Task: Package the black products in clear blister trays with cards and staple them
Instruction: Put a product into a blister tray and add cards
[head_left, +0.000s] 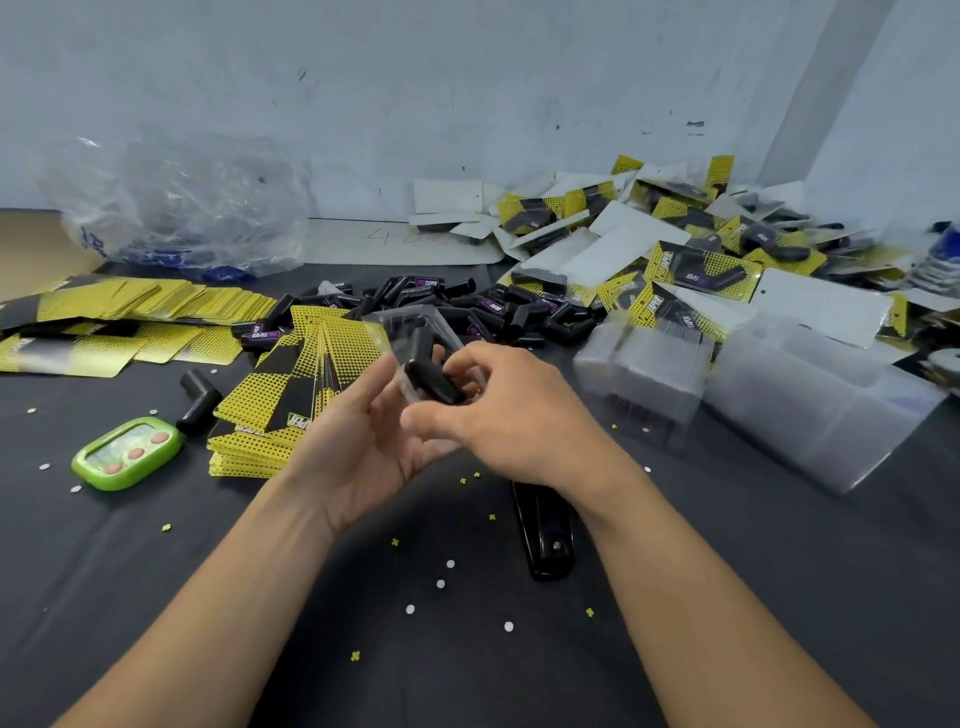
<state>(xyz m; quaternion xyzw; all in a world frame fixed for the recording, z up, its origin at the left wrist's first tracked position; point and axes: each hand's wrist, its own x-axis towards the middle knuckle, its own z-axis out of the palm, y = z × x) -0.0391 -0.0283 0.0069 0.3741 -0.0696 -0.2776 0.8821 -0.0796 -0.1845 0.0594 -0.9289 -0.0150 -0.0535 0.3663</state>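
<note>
In the head view, we see the left hand (363, 431) at the middle of the bench (156, 597), palm up, its thumb and fingers curled around a clear blister tray (415, 325) that tilts up toward 12 o'clock. The right hand (511, 410) comes in from 3 o'clock, its fingers curled on a black product (431, 376) that sits in the tray's pocket. Just beside the left hand at 9 o'clock lies a fanned stack of yellow-and-black cards (280, 410), and beyond it a lone black piece (199, 400) and a green timer (127, 453). At 12 o'clock from the hands we see a heap of loose black products (493, 306). At 2 o'clock, finished packages (696, 254) are piled against the wall, and at 3 o'clock stand stacks of empty clear trays (649, 374). More cards (130, 312) spread out at 10 o'clock, with a crumpled plastic bag (171, 208) behind them. At 5 o'clock, partly under the right wrist, lies a black stapler (545, 545). Small white and yellow paper bits (450, 564) dot the dark bench at 6 o'clock.
</note>
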